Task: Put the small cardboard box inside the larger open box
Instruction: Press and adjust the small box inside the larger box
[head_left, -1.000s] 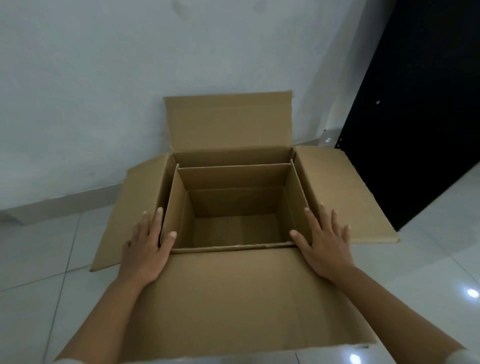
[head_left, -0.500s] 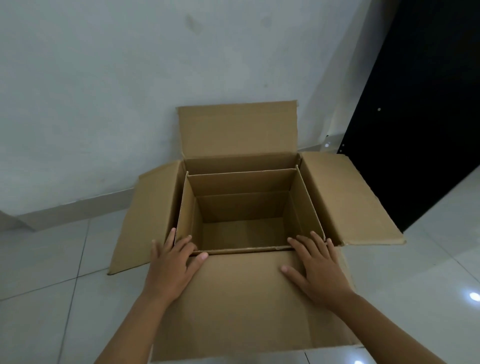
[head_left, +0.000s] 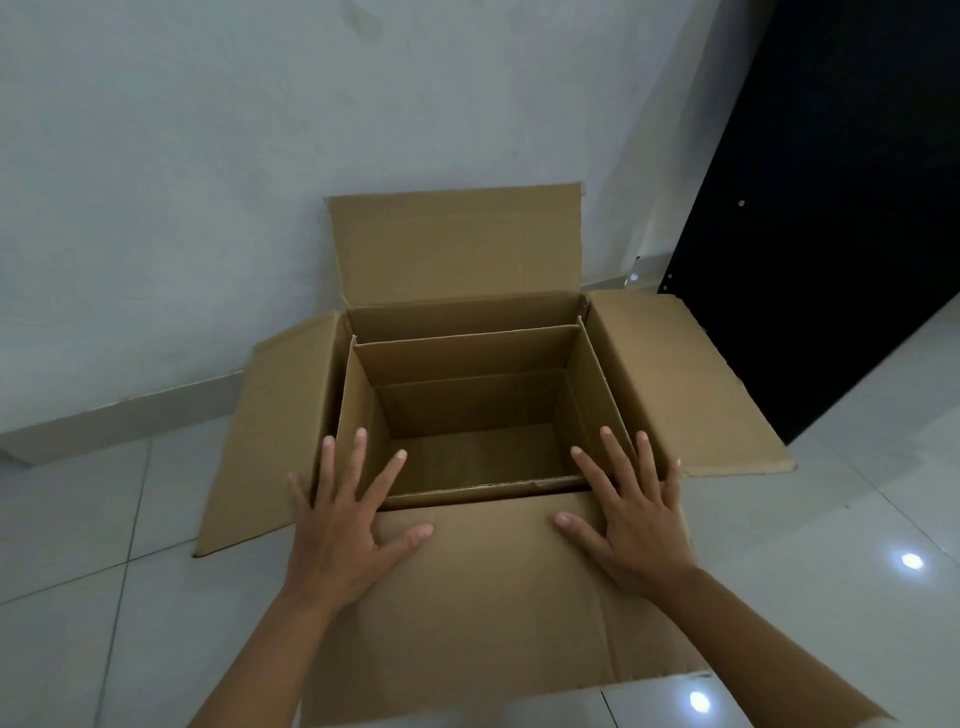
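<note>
The larger open box (head_left: 670, 379) stands on the floor against the wall with all its flaps spread out. The small cardboard box (head_left: 467, 353) sits inside it, open at the top and empty, its flaps upright along the big box's walls. My left hand (head_left: 343, 525) hovers flat over the near left corner, fingers spread, holding nothing. My right hand (head_left: 634, 519) is spread the same way over the near right corner. Both hands are above the big box's near flap (head_left: 493, 597).
A white wall (head_left: 260, 182) with a skirting board rises behind the box. A black door or panel (head_left: 831, 208) stands at the right. Glossy white floor tiles (head_left: 78, 597) surround the box.
Both hands have pulled back from the small box's near corners toward me and lifted with fingers spread. The view has shifted, so the box sits a little further right.
</note>
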